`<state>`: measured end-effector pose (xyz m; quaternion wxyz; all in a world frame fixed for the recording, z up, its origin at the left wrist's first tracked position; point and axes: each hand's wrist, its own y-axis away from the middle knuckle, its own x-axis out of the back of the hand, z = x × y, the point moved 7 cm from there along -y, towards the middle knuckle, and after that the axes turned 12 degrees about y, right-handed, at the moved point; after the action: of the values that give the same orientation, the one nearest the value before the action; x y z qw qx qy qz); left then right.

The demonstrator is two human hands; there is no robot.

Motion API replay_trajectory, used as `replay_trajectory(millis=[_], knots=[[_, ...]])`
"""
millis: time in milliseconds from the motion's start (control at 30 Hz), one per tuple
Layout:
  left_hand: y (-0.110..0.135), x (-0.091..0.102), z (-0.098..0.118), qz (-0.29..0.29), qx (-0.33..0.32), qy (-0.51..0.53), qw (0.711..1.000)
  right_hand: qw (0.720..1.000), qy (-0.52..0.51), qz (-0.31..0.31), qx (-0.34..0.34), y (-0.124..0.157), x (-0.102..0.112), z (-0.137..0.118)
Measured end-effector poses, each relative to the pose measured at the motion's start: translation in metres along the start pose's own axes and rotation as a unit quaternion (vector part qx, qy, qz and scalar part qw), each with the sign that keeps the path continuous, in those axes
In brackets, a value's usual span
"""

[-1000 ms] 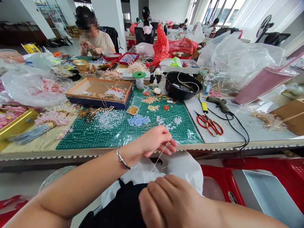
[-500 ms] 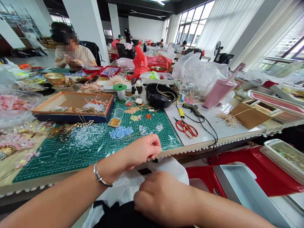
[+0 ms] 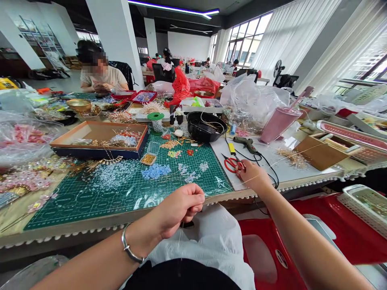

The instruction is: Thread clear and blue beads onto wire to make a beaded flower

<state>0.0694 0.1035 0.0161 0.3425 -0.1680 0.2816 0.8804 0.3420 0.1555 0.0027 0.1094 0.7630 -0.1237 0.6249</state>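
My left hand (image 3: 189, 203) is closed in a pinch over my lap, at the table's front edge. A fine gold wire or thread runs from its fingertips, and thin strands hang below. My right hand (image 3: 255, 175) reaches to the right side of the table. Its fingers are closed at the handles of red-handled scissors (image 3: 231, 164), which lie on the white board (image 3: 219, 151). Left of them, pale blue petal-like pieces (image 3: 155, 171), clear beads (image 3: 110, 175) and a small box of gold beads (image 3: 148, 158) lie on the green cutting mat (image 3: 121, 205).
A glue gun (image 3: 246, 143) with a black cord lies behind the scissors. Further around stand a black bowl (image 3: 205, 129), a pink tumbler (image 3: 276, 127), a shallow box (image 3: 99, 155) and a brown cardboard box (image 3: 320, 151). Across the table sits a person (image 3: 102, 76).
My right hand has moved from over my lap, up and right, to the scissors. My left hand stays pinched at about the same place, slightly lower. The view has shifted a little.
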Motion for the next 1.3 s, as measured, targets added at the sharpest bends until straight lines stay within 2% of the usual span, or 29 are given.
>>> replay_trajectory(millis=[67,167,233,267,333,367,500,833,900,1000,1067,1133,1200,1300], knots=[[0.001,0.002,0.001,0.008,-0.008,0.008,1.000,0.998,-0.047,-0.026,0.013,0.024,-0.006,-0.008],[0.000,0.005,0.001,0.018,-0.009,0.011,1.000,0.979,-0.134,-0.128,0.087,0.082,-0.022,-0.030],[-0.003,0.005,-0.001,0.019,-0.007,0.003,1.000,0.952,-0.186,-0.199,0.137,0.122,-0.027,-0.046],[-0.004,0.004,-0.002,0.018,-0.006,-0.003,1.000,0.922,-0.229,-0.256,0.178,0.142,-0.029,-0.057],[-0.006,0.002,-0.004,0.016,-0.004,-0.016,1.000,0.892,-0.259,-0.292,0.227,0.165,-0.026,-0.071],[-0.007,0.000,-0.005,0.015,-0.002,-0.023,1.000,0.890,-0.260,-0.294,0.231,0.170,-0.024,-0.074],[-0.008,-0.004,-0.009,0.013,0.013,-0.041,0.999,0.919,-0.217,-0.268,0.190,0.161,-0.021,-0.073],[-0.007,0.003,-0.014,0.022,0.015,-0.054,0.998,0.940,-0.155,-0.254,0.168,0.162,-0.023,-0.077],[-0.007,0.004,-0.014,0.022,0.016,-0.039,0.999,0.956,-0.129,-0.207,0.161,0.149,-0.023,-0.070],[-0.005,0.006,-0.016,0.019,0.019,0.003,1.000,0.992,-0.019,-0.077,0.096,0.104,-0.019,-0.041],[-0.002,0.006,-0.018,0.009,0.020,0.042,0.999,0.998,0.015,-0.024,0.063,0.071,-0.015,-0.023],[0.002,0.007,-0.020,0.001,0.017,0.082,0.996,0.998,0.017,0.018,0.062,0.045,-0.009,-0.017],[0.006,0.011,-0.021,0.002,0.012,0.120,0.993,0.995,0.006,0.053,0.083,0.037,-0.001,-0.026],[0.010,0.016,-0.021,0.008,0.001,0.166,0.986,0.984,-0.041,0.051,0.165,0.060,-0.002,-0.066]])
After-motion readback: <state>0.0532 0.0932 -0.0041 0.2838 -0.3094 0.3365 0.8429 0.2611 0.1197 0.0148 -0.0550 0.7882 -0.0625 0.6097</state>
